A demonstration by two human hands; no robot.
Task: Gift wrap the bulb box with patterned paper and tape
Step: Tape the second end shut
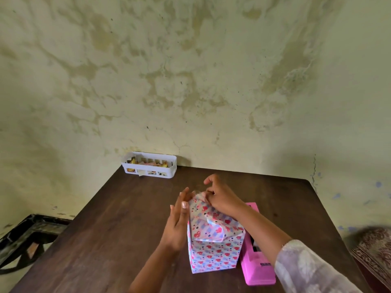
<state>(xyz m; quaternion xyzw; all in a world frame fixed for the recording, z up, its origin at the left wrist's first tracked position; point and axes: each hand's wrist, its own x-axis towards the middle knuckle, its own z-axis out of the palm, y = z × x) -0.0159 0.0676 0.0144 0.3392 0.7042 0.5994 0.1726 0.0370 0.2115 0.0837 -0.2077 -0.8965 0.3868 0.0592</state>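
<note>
Head view: wrapped bulb box (213, 248) stands upright on the dark worktop (118, 229), a pink tape dispenser (257, 269) touching its right side. Left hand (178, 220), fingers straight, lies flat against the box's left face. Right hand (221, 197) pinches the paper's far top fold. White basket (149, 164) by the wall.

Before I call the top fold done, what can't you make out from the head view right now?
- Far top edge of the wrapped box: the right hand covers it, so any tape there is unseen.
- Box's left side: hidden behind the flat left hand.
- Pink dispenser: partly behind the box and right forearm; its label is too small to read.
- White basket: contents too small to identify.
</note>
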